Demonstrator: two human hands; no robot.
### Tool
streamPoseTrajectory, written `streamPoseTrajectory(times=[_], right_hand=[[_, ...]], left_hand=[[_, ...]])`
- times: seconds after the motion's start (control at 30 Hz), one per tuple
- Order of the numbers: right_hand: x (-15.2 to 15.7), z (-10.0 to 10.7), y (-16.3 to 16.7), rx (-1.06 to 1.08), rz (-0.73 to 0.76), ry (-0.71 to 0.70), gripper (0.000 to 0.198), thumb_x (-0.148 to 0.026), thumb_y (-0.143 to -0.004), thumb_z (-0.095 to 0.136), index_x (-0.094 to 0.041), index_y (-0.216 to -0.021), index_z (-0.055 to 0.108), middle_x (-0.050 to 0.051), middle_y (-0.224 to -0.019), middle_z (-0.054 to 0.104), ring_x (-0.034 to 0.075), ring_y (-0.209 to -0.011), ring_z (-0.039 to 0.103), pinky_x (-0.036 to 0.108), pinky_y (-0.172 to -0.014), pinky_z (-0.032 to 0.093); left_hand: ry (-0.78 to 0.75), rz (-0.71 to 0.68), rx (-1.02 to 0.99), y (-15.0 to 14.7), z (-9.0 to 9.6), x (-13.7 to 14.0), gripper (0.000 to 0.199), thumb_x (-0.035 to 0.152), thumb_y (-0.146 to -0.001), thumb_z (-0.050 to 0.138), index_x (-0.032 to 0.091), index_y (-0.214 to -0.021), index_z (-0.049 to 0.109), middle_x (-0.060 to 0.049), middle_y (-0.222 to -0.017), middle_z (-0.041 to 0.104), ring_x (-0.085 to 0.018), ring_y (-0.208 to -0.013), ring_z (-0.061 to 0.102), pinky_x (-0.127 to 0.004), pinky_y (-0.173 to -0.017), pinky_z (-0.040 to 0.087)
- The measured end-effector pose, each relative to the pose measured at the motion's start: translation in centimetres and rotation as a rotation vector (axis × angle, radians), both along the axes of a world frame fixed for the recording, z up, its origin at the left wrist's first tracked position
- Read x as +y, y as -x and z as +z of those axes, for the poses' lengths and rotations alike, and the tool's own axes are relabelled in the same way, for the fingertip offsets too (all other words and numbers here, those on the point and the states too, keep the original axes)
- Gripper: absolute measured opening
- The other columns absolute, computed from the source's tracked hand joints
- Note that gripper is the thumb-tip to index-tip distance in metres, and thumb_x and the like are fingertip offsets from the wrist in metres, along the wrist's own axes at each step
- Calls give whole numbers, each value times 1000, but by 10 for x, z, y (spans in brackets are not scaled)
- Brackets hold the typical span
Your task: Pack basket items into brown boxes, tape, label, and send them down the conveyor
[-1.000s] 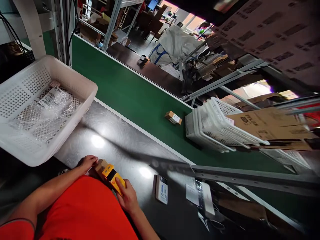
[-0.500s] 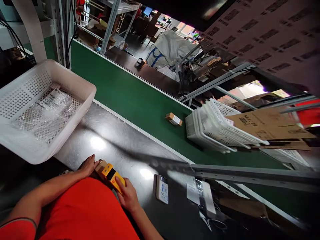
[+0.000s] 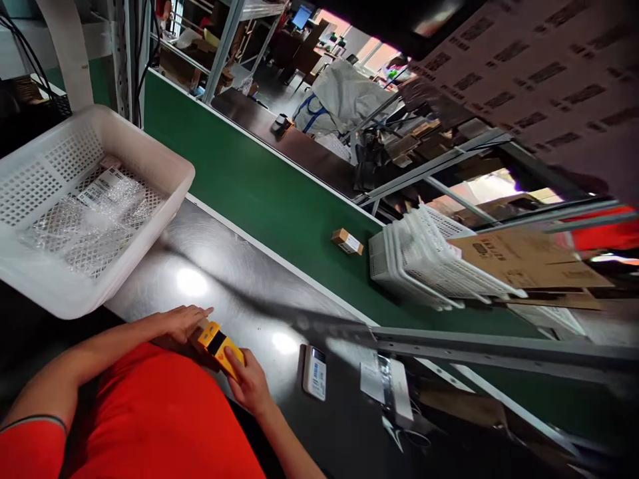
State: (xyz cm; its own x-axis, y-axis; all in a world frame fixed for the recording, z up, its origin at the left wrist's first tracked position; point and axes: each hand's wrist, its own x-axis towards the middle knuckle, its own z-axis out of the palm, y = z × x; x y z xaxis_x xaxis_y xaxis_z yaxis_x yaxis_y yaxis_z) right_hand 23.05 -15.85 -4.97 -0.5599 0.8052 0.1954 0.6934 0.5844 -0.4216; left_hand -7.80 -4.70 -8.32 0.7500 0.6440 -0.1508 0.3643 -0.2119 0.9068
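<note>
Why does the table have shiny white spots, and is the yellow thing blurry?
Head view: probably light bouncing off the metal tabletop, where a dark shadow stretches too; head view: the yellow handheld device looks fairly clear, but the red patch far right looks smeared.

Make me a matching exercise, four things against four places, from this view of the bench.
Things:
1. Yellow-and-black device
2. Small brown box
3. Bubble wrap
4. Flat labelled item

Places:
A. On the metal worktop, to the right of the right grip
B. Inside the open white basket
C. Held in the right grip
D. On the green surface, just left of the stacked white baskets

Right pairs: 1-C, 2-D, 3-B, 4-A.
</note>
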Motion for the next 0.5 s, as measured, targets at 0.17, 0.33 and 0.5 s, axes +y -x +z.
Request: streamPoseTrajectory(times=[0.17, 0.33, 0.5], right_hand=[[-3, 23, -2, -217, -53, 242, 71, -21, -92, 59, -33, -160, 44, 5, -100, 58, 20, -80, 63, 32, -73, 57], [-23, 42, -17, -336, -100, 368, 73, -21, -93, 58, -36, -162, 41, 7, -106, 59, 20, -82, 65, 34, -76, 58], [-27, 37, -25, -422, -105, 332, 79, -16, -87, 61, -36, -162, 43, 8, -106, 60, 23, -84, 65, 35, -77, 57]], left_hand=[[-62, -50, -42, -6, 10, 16, 77, 23, -49, 89, 28, -124, 72, -9, -126, 73, -37, -118, 64, -39, -104, 49], [-74, -113, 24, -1, 5, 23, 83, 32, -52, 93, 28, -131, 68, -10, -134, 69, -37, -127, 60, -39, -108, 46], [-198, -114, 169, -10, 6, 15, 99, 28, -53, 95, 21, -145, 59, -22, -156, 54, -46, -148, 43, -55, -121, 33]])
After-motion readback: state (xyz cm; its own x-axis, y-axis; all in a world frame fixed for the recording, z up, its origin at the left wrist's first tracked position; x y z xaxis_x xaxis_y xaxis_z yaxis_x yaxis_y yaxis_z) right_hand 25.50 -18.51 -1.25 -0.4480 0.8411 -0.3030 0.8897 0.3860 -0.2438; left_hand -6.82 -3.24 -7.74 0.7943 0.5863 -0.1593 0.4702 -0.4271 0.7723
